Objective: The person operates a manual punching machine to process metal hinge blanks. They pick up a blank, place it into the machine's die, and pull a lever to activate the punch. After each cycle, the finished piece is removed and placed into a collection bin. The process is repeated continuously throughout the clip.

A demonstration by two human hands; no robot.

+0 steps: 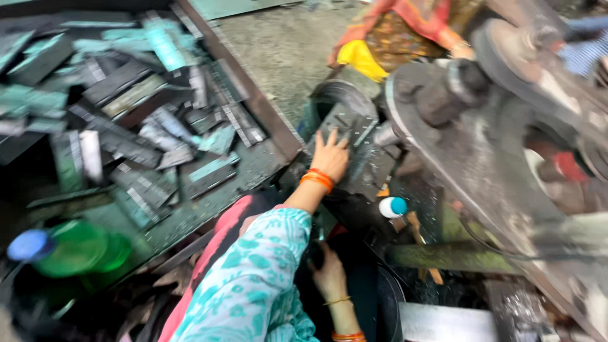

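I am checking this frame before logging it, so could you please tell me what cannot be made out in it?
- Right hand, head view: its fingertips sink into dark shadow, so any hold is unreadable.
- Left hand: lies flat on a metal piece; motion blur hides the surface detail.
- Flywheel: blurred and cut off by the right edge.
- Green bottle: out of focus.

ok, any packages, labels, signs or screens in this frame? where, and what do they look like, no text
No signs or screens.
Green bottle: lower left, lying down, translucent green with a blue cap; blurred, no label can be made out.
Small bottle: centre, right of the left hand, white with a blue cap.
Metal strips: heaped in the tray upper left, flat grey-green pieces, some with pale patterned bands.
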